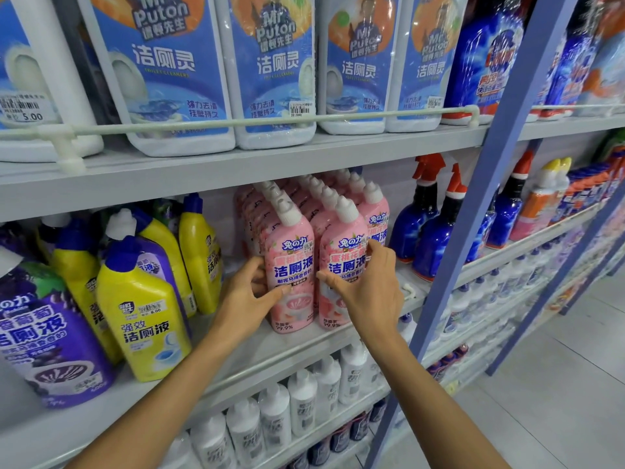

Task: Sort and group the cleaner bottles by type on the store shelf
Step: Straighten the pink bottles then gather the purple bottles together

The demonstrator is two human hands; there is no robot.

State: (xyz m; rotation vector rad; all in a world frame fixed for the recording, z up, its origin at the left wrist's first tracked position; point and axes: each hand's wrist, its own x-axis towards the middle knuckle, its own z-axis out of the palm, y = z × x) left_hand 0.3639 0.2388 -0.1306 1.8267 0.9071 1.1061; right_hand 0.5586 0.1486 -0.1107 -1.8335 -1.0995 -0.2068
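At the shelf (287, 348)'s front edge, the left grip (250, 292) grasps the left pink cleaner bottle (291, 255); the right grip (367, 291) grasps the right pink cleaner bottle (341, 253) beside it.

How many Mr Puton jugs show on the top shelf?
5 jugs side by side behind the rail: the leftmost cut off by the frame, then four more. Others may stand hidden behind them.
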